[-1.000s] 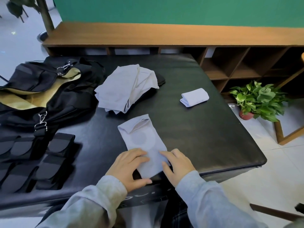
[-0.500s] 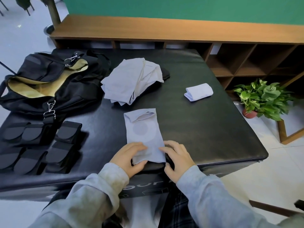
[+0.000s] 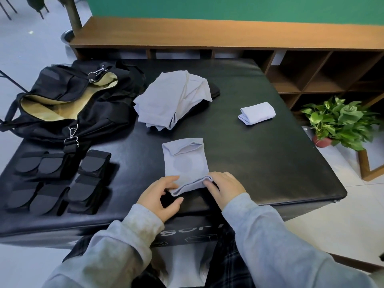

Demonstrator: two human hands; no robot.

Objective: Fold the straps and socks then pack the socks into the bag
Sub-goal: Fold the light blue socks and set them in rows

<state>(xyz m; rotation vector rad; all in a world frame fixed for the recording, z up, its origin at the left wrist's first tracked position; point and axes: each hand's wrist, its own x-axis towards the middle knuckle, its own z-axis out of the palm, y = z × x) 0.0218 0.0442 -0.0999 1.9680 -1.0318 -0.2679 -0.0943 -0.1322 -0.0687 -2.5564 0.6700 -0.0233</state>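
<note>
Both your left hand and right hand pinch, seemingly, the sock's rolled end near the table's front edge.

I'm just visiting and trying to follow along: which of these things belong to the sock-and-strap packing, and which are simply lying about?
Part of the job:
left hand and right hand, rolling the pale blue sock
pile of unfolded socks
rolled sock
folded black straps
open black bag

Just there:
potted plant
wooden shelf unit
</note>
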